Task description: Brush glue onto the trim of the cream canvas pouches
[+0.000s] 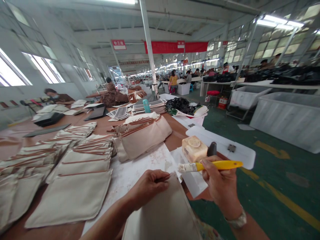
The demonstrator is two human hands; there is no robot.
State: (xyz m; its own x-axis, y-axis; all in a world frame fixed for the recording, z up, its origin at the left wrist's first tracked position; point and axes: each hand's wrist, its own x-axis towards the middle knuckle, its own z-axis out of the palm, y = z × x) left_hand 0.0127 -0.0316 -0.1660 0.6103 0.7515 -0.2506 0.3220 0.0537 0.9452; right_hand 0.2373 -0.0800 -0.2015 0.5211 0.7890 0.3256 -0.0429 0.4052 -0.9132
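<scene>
The right hand (221, 188), at about 4 o'clock, grips a flat brush (208, 166) with a yellow handle, its fingers (206, 163) curled closed around the handle and its pale bristles pointing toward 9 o'clock. Held up this way, the bristles stay clear of the cloth below. The left hand (147, 188), at about 6 o'clock, has its fingers (161, 176) drawn together at the top corner of a beige canvas panel (160, 213), apparently pinching it, though the exact grip is hard to tell. That pinch seems to keep the panel steady at the table's (176, 138) near edge, within reach of both hands. A waxy, cream-colored block (194, 149) and a dark conical object (212, 149) sit on a white plastic board (225, 145) at about 2 o'clock, close to the brush hand. A stained white paper sheet (130, 180) covers the table at 12 o'clock, perhaps as protection. Beige pouches with brown trim (75, 173) lie in overlapping rows at 10 o'clock, which leaves each trimmed edge showing.
</scene>
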